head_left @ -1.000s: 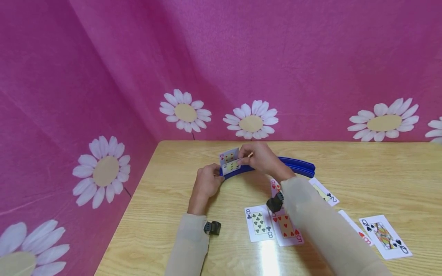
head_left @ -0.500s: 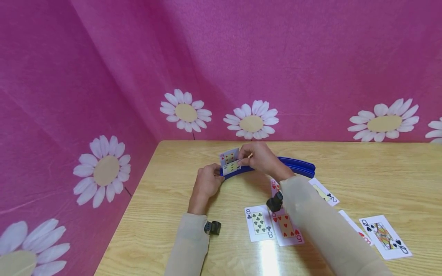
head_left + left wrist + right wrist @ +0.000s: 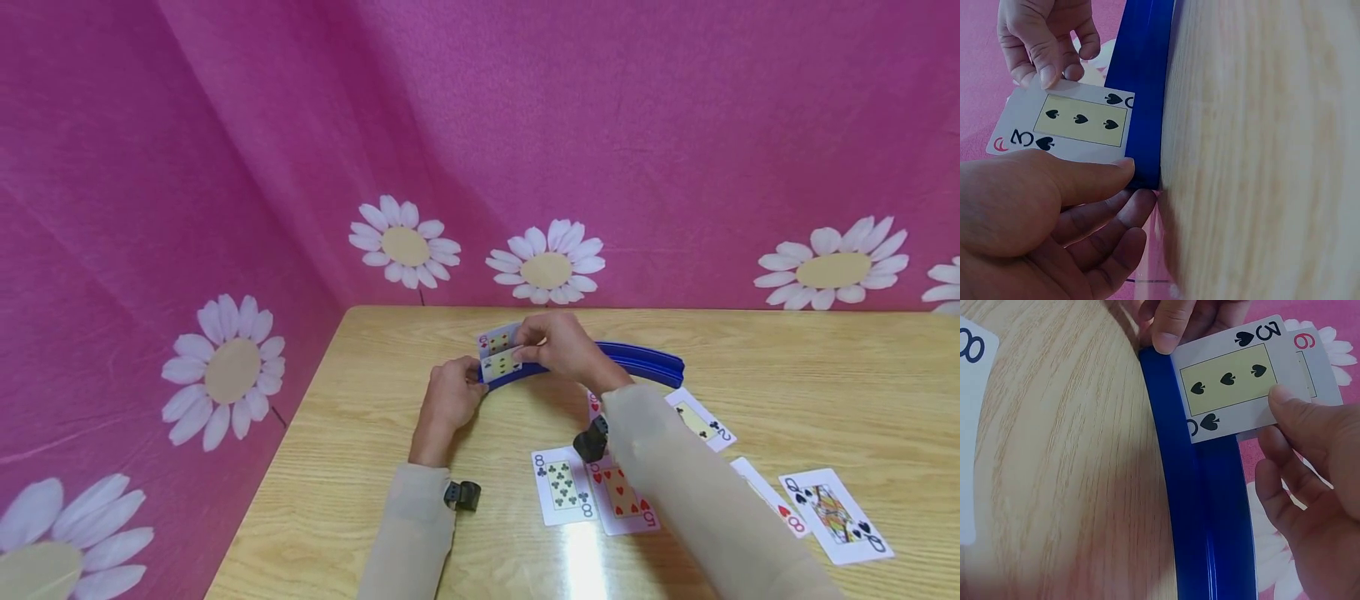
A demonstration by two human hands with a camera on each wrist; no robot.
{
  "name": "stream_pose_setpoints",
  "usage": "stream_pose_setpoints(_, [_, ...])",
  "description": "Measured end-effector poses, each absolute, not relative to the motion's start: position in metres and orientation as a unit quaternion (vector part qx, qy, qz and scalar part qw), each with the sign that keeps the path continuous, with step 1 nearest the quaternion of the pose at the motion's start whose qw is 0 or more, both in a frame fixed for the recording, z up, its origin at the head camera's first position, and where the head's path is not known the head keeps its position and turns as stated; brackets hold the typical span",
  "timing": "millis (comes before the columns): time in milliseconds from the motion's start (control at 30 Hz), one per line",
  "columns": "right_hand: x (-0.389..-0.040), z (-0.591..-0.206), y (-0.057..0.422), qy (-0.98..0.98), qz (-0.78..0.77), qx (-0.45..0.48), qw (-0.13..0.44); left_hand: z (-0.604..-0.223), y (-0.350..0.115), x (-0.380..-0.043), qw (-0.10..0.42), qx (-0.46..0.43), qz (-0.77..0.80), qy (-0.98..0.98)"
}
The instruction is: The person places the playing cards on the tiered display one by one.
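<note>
My right hand (image 3: 561, 346) pinches the three of spades (image 3: 1229, 378) by its upper edge, thumb in front. The card's lower edge meets the curved blue card holder (image 3: 645, 360) at its left end; whether it sits fully in the groove I cannot tell. Behind it stands a red six (image 3: 1305, 342), which looks like diamonds in the head view and is partly covered. My left hand (image 3: 452, 398) grips the holder's left end. In the left wrist view its thumb (image 3: 1100, 178) lies at the card's lower corner, with the fingers curled around the holder's end.
On the wooden table (image 3: 345, 517) lie the eight of clubs (image 3: 562, 487), the five of hearts (image 3: 621, 500), the two of clubs (image 3: 701, 421), an eight of hearts (image 3: 768, 497) and the queen of spades (image 3: 836, 517). My right forearm hides part of several cards. A pink flowered cloth (image 3: 637, 125) hangs behind.
My right hand has shifted slightly left, and the three of spades shows a little taller than half a second ago. My left hand stays on the holder's end.
</note>
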State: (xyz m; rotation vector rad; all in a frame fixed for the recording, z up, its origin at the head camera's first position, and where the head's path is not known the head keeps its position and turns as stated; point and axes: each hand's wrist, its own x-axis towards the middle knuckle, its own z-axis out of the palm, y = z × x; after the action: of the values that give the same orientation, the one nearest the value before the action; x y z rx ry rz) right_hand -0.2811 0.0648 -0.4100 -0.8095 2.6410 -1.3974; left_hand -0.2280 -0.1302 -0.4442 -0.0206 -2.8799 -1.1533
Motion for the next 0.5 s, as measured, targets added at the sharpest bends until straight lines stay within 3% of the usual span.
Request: stream_pose_setpoints(500, [-0.27, -0.402, 0.095, 0.876, -0.413, -0.248, 0.004, -0.444, -0.127, -0.227, 0.004, 0.018, -0.377, -0.926])
